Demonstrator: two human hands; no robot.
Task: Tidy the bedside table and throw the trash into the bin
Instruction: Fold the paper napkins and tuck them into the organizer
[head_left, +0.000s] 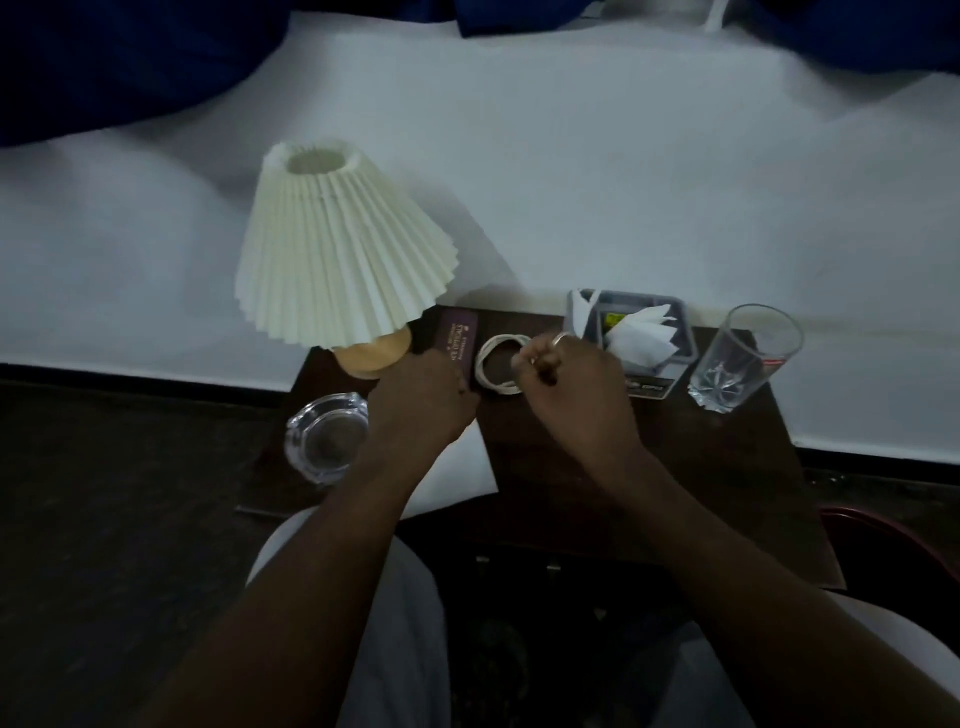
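A wide bed (571, 182) under a white sheet fills the far side of the dim room, with a dark blue blanket (130, 67) bunched along its far edge. Pushed against it is the dark wooden bedside surface (701, 467), where a seated person leans in with both bare arms stretched forward.

At the surface's far left corner stands a lamp (337, 244) with a cream pleated shade and a rounded wooden base. At the far right sits a clear plastic container (688, 332) holding a crumpled white tissue (641, 335). Just to its right is a tall drinking glass (743, 358), upright. A heavy glass ashtray (324, 436) sits at the near left edge.

A purple spectacle case (457, 335) lies beside the lamp base. The left hand (423, 400) sits at the case's near end with its fingers curled under; whether it grips anything cannot be told from here. Just right of the case lies a white cable coil (491, 364), flat on the wood. The right hand (571, 389), fingers bent tight, pinches the coil's right edge and wears a ring (558, 339) on one finger.

A dark red curved rim (883, 525) shows on the floor to the right of the surface; what it belongs to is unclear.
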